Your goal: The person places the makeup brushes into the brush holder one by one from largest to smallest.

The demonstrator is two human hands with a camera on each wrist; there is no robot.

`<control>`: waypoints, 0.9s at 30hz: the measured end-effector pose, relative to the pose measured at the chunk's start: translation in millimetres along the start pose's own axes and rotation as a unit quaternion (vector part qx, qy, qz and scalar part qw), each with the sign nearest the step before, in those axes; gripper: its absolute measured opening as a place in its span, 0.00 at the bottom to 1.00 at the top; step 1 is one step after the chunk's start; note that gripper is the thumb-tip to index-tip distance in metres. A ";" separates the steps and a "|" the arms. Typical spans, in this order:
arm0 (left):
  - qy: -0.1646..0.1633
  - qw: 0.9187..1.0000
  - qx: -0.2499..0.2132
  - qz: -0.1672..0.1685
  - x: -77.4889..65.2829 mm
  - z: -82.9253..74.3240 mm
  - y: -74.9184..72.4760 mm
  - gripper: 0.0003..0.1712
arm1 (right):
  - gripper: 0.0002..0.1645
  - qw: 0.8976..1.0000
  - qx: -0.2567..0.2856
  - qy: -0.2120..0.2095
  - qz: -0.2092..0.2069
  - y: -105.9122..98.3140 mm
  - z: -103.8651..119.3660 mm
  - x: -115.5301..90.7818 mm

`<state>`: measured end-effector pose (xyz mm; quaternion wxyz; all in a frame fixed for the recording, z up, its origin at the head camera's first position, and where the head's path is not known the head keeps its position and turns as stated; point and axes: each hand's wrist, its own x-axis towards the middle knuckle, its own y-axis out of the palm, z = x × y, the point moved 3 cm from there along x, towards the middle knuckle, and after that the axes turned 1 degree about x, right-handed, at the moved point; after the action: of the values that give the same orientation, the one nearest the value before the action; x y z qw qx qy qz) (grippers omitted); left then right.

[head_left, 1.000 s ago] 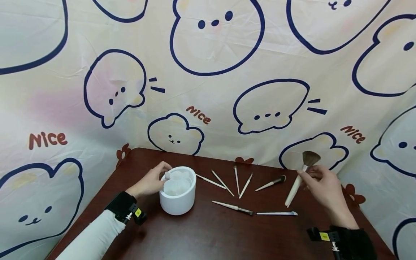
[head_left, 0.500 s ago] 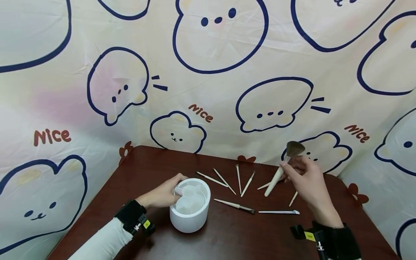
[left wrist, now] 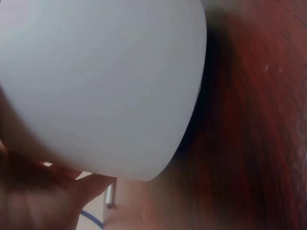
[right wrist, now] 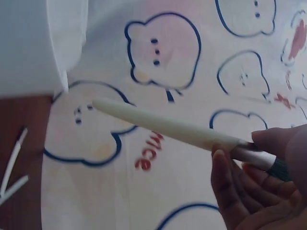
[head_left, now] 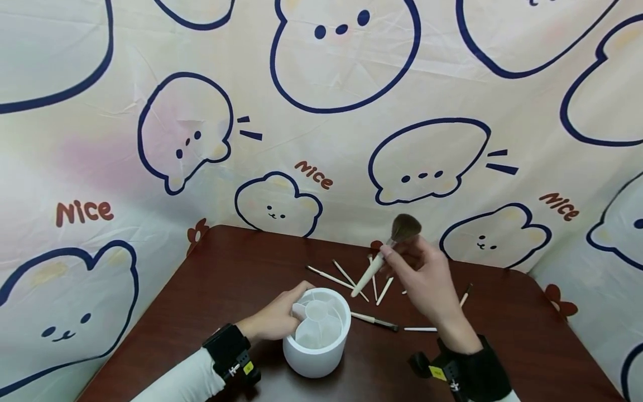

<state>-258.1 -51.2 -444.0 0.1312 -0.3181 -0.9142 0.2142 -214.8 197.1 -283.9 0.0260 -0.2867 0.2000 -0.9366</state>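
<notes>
A white round brush holder (head_left: 313,360), with clear dividers inside, stands on the table near its front middle. My left hand (head_left: 273,319) grips its left rim. The left wrist view is mostly filled by the holder's smooth wall (left wrist: 105,86), with fingers (left wrist: 91,187) against it. My right hand (head_left: 427,282) pinches a large fluffy makeup brush (head_left: 369,274) at its metal ferrule. The brush is tilted, bristles up, its pale handle pointing down-left towards the holder. In the right wrist view the handle's end (right wrist: 103,105) is apart from the holder (right wrist: 29,48).
Several slim makeup brushes (head_left: 329,277) lie spread behind the holder on the dark wooden table (head_left: 241,262). A flat dark-tipped brush (head_left: 374,320) and a thin white tool (head_left: 421,329) lie right of it. A patterned cloth (head_left: 341,145) hangs behind the table.
My right hand has carried the large brush leftwards across the table, towards the holder. My left hand has moved the holder right and nearer to me.
</notes>
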 end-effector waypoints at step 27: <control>0.006 1.000 0.016 0.008 7.0 -2.0 6.5 0.49 | 0.08 0.987 -0.081 -0.009 0.140 91.7 -55.2 -4.0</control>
<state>-259.2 -41.6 -444.6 0.1400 -0.3241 -0.9074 0.2280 -247.7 133.4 -363.4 0.1351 -0.2659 0.3129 -0.9018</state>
